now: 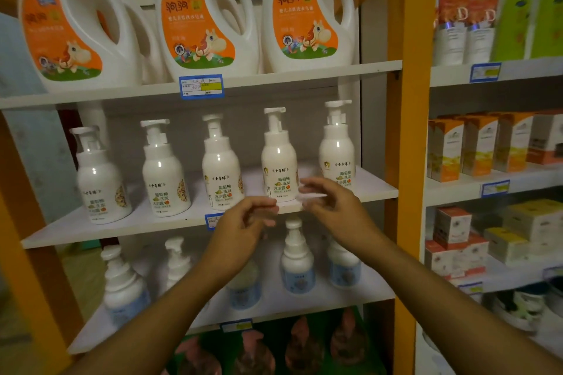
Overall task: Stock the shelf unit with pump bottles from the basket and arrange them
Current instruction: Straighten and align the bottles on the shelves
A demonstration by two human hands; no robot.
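I saw five white pump bottles (279, 158) standing upright in a row on the middle shelf (170, 224) of the orange-framed shelf unit (408, 137). Each had a white pump head and a printed front label; the two at the left end were turned so their labels faced partly right. Gaps separated all five, and bare board lay in front of them up to the shelf's front edge. My left hand (243, 222) and right hand (332, 202) hovered just before that edge, fingers loosely curled, grasping nothing, near the fourth bottle but apart from it. Large white jugs (201, 18) sat on the shelf above, close over the pump heads.
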